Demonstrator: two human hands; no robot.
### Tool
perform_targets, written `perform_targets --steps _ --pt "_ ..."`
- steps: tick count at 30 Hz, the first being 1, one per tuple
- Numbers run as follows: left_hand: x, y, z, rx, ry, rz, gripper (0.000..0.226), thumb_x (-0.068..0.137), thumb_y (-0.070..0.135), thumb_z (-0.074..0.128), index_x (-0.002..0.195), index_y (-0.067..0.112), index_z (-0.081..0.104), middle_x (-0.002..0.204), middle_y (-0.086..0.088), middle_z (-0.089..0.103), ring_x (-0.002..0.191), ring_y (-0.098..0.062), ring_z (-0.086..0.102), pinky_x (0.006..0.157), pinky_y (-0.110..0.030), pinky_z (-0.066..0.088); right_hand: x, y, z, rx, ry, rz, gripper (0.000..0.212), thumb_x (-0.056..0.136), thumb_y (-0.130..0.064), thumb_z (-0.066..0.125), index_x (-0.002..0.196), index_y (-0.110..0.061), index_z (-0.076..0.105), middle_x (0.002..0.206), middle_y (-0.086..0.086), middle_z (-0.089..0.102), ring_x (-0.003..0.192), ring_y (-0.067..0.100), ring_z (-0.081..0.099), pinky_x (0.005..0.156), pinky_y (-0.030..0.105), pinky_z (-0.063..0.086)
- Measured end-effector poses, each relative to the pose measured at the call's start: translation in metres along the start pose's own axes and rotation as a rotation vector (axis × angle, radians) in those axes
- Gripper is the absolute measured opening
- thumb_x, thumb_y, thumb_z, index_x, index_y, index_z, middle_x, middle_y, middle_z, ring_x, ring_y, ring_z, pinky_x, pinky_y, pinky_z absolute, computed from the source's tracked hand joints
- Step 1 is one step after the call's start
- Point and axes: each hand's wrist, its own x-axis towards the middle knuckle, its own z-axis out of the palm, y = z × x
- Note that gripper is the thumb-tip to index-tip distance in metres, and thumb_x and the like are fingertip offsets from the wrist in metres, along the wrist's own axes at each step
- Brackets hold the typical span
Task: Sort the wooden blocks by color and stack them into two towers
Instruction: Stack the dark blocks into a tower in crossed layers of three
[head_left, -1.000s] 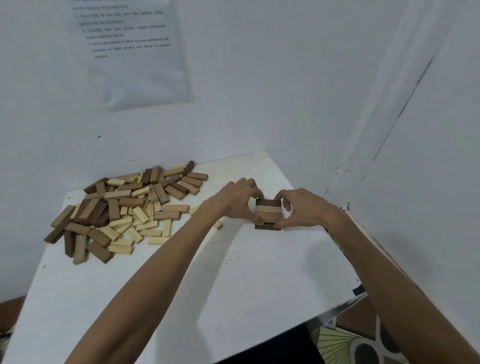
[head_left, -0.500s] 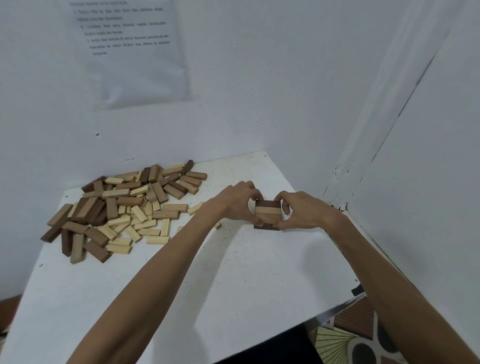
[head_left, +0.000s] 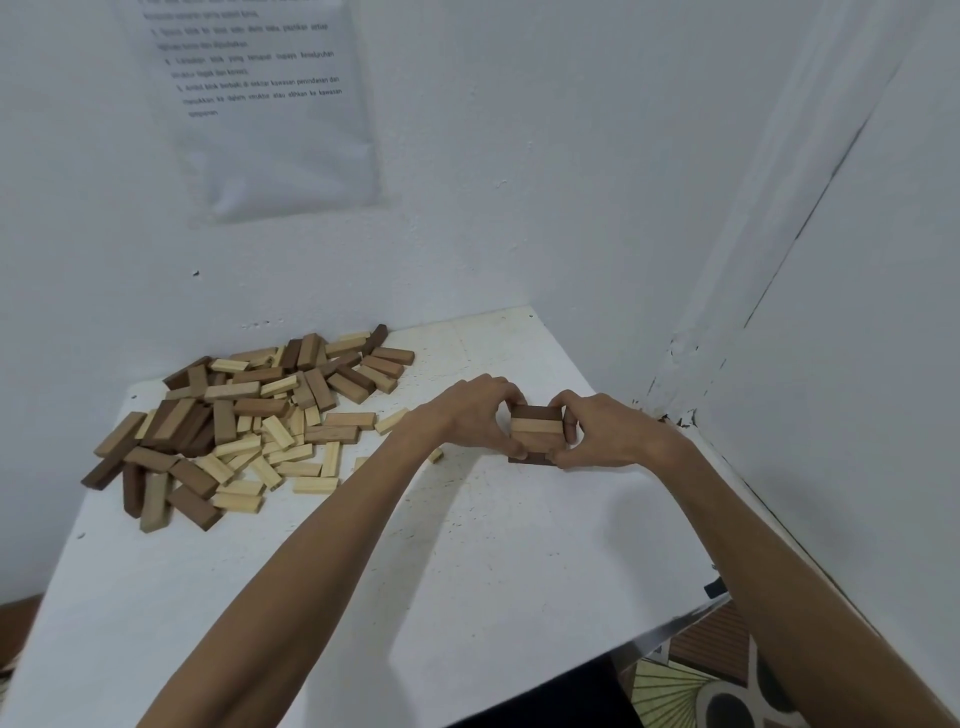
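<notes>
Gripping stack (head_left: 536, 434), L hand (head_left: 470, 415) + R hand (head_left: 605, 431), near table (head_left: 467, 571) rt edge.

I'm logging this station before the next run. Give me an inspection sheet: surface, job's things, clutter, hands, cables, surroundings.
Surface: white table, speckled with small dark marks.
Job's things: loose pile of dark and light blocks at the back left; short stack with dark and light layers mixed.
Clutter: nothing seen.
Hands: left hand and right hand grip the stack from either side.
Cables: nothing seen.
Surroundings: white walls meeting in a corner; printed sheet on the back wall; patterned floor below the table's right edge.
</notes>
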Motion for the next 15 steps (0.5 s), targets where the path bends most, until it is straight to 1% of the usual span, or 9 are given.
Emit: perform_targets --steps 3,6,12,15 --pt "-0.0006 -0.001 0.002 -0.013 0.002 0.002 0.062 0.071 0.05 0.083 0.124 0.03 0.058 0.115 0.016 0.056 0.102 -0.01 0.048 0.085 -0.03 0.043 0.0005 0.0 0.0 0.001 -0.008 0.0 0.059 0.078 -0.041 0.076 0.128 -0.025 0.049 0.102 -0.006 0.065 0.077 0.008 0.057 0.072 0.033 0.051" --pt "-0.0015 -0.0024 0.0047 -0.046 0.005 -0.003 0.065 0.071 0.049 0.084 0.126 0.029 0.058 0.117 0.015 0.058 0.102 -0.009 0.05 0.09 -0.033 0.046 0.0009 0.0005 0.0002 0.017 -0.008 0.006 0.057 0.076 -0.042 0.076 0.125 -0.026 0.05 0.1 -0.007 0.064 0.073 0.007 0.055 0.07 0.033 0.05" --pt "-0.0021 -0.0034 0.0062 -0.054 0.02 0.006 0.066 0.071 0.049 0.085 0.128 0.028 0.059 0.117 0.016 0.058 0.104 -0.01 0.051 0.092 -0.034 0.047 0.0009 0.0037 0.0018 0.105 -0.013 0.004 0.055 0.076 -0.037 0.08 0.122 -0.026 0.052 0.1 -0.01 0.063 0.07 0.004 0.054 0.063 0.021 0.04" --pt "-0.0018 -0.0036 0.0057 -0.038 0.025 0.009 0.067 0.07 0.051 0.085 0.127 0.028 0.06 0.116 0.016 0.059 0.103 -0.01 0.051 0.092 -0.034 0.046 0.001 0.0034 0.0022 0.117 -0.011 0.009 0.055 0.076 -0.036 0.08 0.122 -0.026 0.052 0.099 -0.01 0.063 0.068 0.003 0.053 0.062 0.019 0.039"
